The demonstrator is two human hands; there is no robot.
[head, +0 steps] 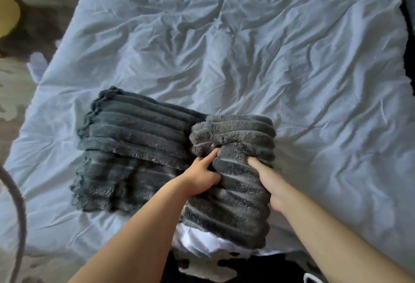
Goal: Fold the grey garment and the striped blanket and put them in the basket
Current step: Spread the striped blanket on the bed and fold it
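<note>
Striped blanket (134, 145) on bed (280, 46): L hand (203, 178) & R hand (269, 184) grip raised right end; flat remainder lies leftward, nearer L hand.

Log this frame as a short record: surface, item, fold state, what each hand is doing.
surface: bed with a crumpled pale sheet
item: striped blanket, dark grey, ribbed plush
fold state: partly folded; left part lies flat in layers, right part bunched up
left hand: grips a fold of the bunched part
right hand: grips the same part, fingertips buried in the pile
</note>
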